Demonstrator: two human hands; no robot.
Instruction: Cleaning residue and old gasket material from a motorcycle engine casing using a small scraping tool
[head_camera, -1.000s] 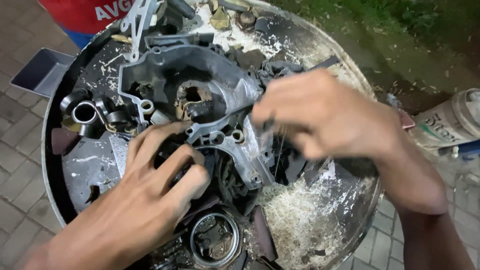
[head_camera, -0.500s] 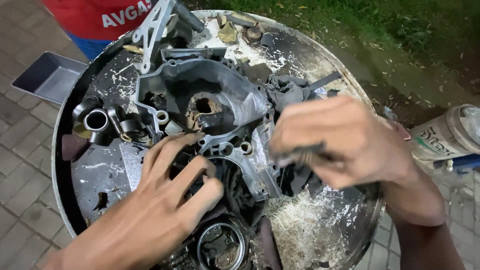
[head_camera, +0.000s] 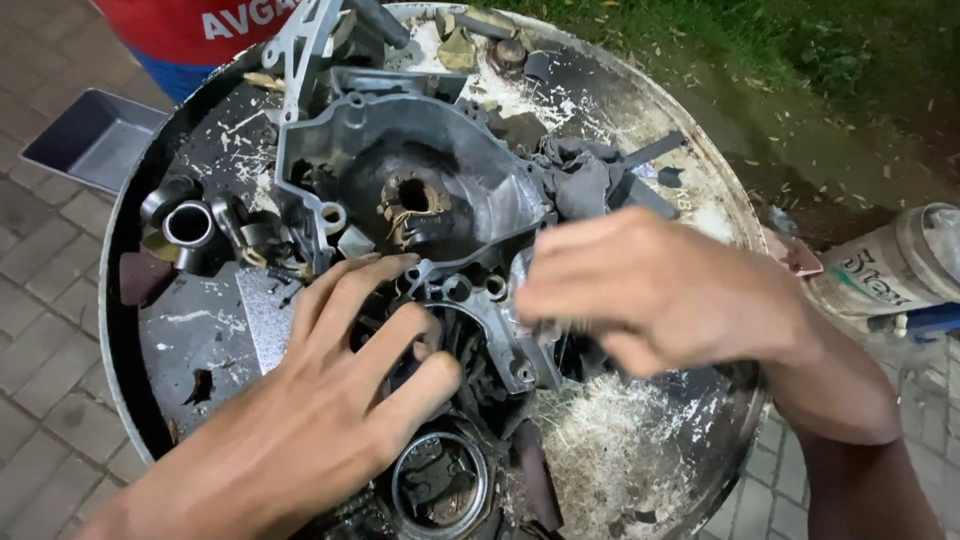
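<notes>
At the centre of the round metal tray (head_camera: 690, 190), the left hand (head_camera: 330, 400) lies flat with its fingers spread apart, the fingertips (head_camera: 385, 268) pressing on the lower edge of the grey engine cover (head_camera: 420, 190). It grasps nothing; it only bears down on the casting. The right hand (head_camera: 660, 290) hovers over the right side of the same cover, fingers curled inward and drawn close together; motion blur hides whether they pinch anything, so that cannot be told. The engine cover sits upright-faced in the middle of the tray, its rusty central hole (head_camera: 412, 197) showing above both hands. Just beside it on the right lies a dark rag (head_camera: 580, 175). To the left stands a short metal sleeve (head_camera: 188, 224), and below the left hand a metal ring (head_camera: 440, 485) rests near the tray's front edge. White dust and grease coat the tray. Beyond the tray: a grey plastic bin (head_camera: 95, 140) at upper left on paving bricks (head_camera: 45, 330), grass (head_camera: 800, 50) at upper right, and a white bucket (head_camera: 895, 265) lying on its side at the right. A person in a red shirt (head_camera: 200, 25) stands at the far side.
</notes>
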